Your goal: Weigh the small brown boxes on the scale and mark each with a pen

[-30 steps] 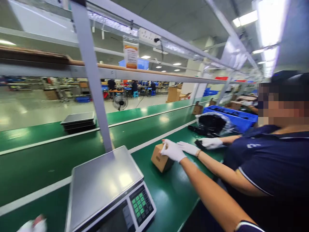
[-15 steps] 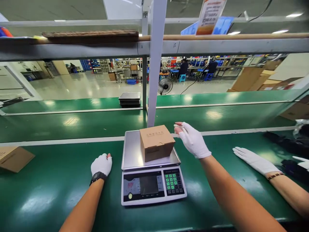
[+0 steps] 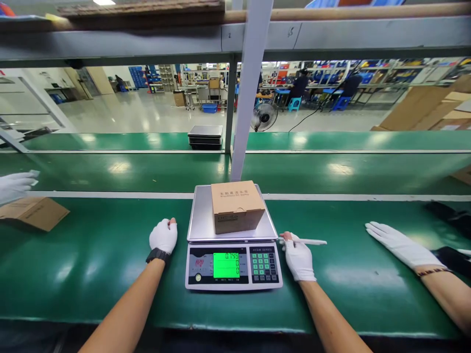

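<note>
A brown cardboard box [image 3: 238, 206] sits on the steel pan of a weighing scale [image 3: 200, 215], whose display [image 3: 226, 265] glows green and reads about 0.746. To the right of the scale, my right hand [image 3: 299, 257], in a white glove with bare fingertips, is closed on a thin white pen that points right. My left hand [image 3: 163, 236], gloved and with a black watch at the wrist, rests on the green table [image 3: 121, 274] left of the scale. Its fingers are curled in, and nothing shows in them.
Another person's gloved hand [image 3: 401, 245] lies flat at the right. A further gloved hand [image 3: 16, 186] is above a second carton [image 3: 37, 212] at the left edge. A white post [image 3: 250, 88] rises behind the scale. Dark items [image 3: 449, 218] lie far right.
My right hand has moved from beside the box down to the table right of the scale. The display has lit up. A person's gloved hand has appeared at the left. The view has tilted down.
</note>
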Demonstrator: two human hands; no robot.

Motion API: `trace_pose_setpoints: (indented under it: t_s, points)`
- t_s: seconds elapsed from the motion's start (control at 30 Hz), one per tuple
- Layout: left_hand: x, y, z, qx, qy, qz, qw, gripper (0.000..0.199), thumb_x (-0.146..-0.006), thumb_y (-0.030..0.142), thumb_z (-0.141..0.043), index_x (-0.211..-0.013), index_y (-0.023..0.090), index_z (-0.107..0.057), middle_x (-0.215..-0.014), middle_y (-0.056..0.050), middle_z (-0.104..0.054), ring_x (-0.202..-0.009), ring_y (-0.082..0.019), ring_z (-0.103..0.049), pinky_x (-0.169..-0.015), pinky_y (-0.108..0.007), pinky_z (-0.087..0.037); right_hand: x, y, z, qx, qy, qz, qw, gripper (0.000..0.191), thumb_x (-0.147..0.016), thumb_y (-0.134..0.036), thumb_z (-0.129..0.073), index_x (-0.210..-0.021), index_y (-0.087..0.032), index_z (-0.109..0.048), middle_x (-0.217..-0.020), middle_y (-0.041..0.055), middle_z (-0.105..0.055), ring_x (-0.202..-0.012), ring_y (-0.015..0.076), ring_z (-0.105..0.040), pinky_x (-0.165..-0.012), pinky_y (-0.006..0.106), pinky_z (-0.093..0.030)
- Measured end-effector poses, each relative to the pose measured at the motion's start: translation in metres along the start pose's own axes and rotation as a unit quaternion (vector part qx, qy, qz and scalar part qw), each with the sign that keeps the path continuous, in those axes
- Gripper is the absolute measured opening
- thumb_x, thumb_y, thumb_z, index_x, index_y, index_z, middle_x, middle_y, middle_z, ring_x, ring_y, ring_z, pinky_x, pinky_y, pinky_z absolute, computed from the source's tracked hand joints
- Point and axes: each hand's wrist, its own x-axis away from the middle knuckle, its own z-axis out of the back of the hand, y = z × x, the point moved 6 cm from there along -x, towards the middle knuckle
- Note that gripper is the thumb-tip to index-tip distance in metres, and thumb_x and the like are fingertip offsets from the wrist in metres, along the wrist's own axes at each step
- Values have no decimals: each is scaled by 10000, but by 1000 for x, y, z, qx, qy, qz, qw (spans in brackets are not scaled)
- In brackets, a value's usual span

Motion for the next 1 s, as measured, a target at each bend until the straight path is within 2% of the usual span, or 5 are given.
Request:
trace_pose_setpoints:
  t_s: [0.27,0.4,0.53,0.7,1.0]
  points:
    - [89,5,-9,268,2,22,963,468,-925,555,-247,-921,177,-523,-878,-54,-637,-778,-198,-605,-695,-291,-489,-29,-38,16,-111,-6,24,994,547,-850,-664,-465,-784,-150,-641,-667,54,-629,-569,168,-550,-547,274,-434]
    - [82,23,34,317,53,-10,947,469,-906,578,-335,-1026,180,-551,-1034,-66,-623,-931,-213,-594,-865,-341,-478,-33,-116,40,-165,-3,103,981,531,-842,-660,-514,-771,-147,-633,-640,42,-611,-540,143,-539,-518,250,-439]
    - [88,93,94,308,155,-221,912,361,-935,472,-450,-1140,202,-575,-1151,-70,-585,-1083,-225,-542,-978,-369,-423,-23,-201,52,-165,6,195,967,512,-892,-632,-461,-800,-159,-635,-639,33,-610,-559,145,-556,-546,251,-451]
    - [125,168,111,225,220,-446,838,363,-916,355,-536,-1227,168,-534,-1256,-130,-539,-1152,-285,-514,-983,-448,-428,-10,-278,19,-63,-128,329,933,395,-918,-522,-481,-751,-184,-599,-699,5,-625,-675,155,-594,-668,248,-450]
    - [130,171,101,196,267,-438,836,325,-901,294,-553,-1205,180,-549,-1239,-149,-554,-1119,-306,-541,-922,-483,-467,-28,-300,-19,107,-120,340,926,315,-919,-358,-458,-708,-182,-612,-756,38,-670,-720,176,-621,-685,241,-428]
